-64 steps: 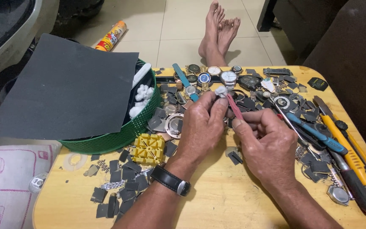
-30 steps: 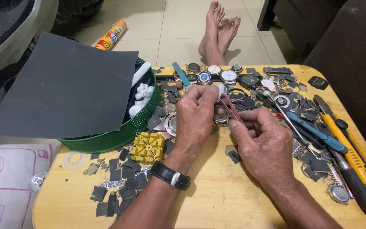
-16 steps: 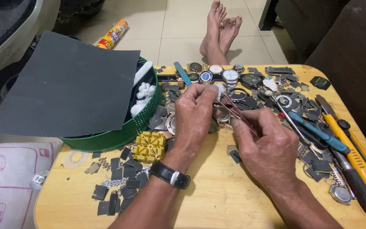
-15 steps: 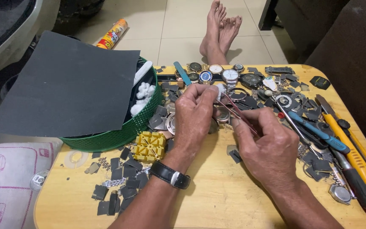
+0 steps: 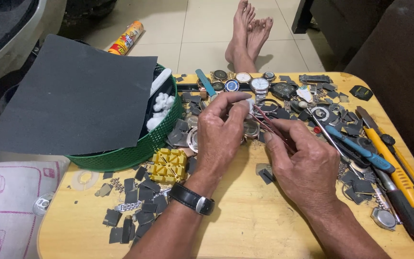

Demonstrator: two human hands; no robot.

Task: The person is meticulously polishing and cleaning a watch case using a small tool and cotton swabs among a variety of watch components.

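Note:
My left hand [image 5: 222,135], with a black wristwatch [image 5: 192,199] on its wrist, pinches a small pale part [image 5: 250,104] between thumb and fingertips above the wooden table [image 5: 245,225]. My right hand [image 5: 303,165] grips reddish tweezers [image 5: 270,125] whose tips reach up to that small part. A round watch case [image 5: 251,129] lies on the table just under the two hands. Exactly what the pale part is stays too small to tell.
A green basket [image 5: 135,151] under a dark grey sheet [image 5: 77,96] stands at left, a yellow plastic block [image 5: 169,164] beside it. Watches [image 5: 259,84], dark link pieces [image 5: 137,211] and tools, including a yellow cutter [image 5: 393,163] and a blue-handled tool [image 5: 358,147], crowd the table. Bare feet [image 5: 247,29] rest beyond.
The two hands have drawn closer together and slightly toward me. The tweezers, upright before, now lean flatter with their tips at the part in the left fingers.

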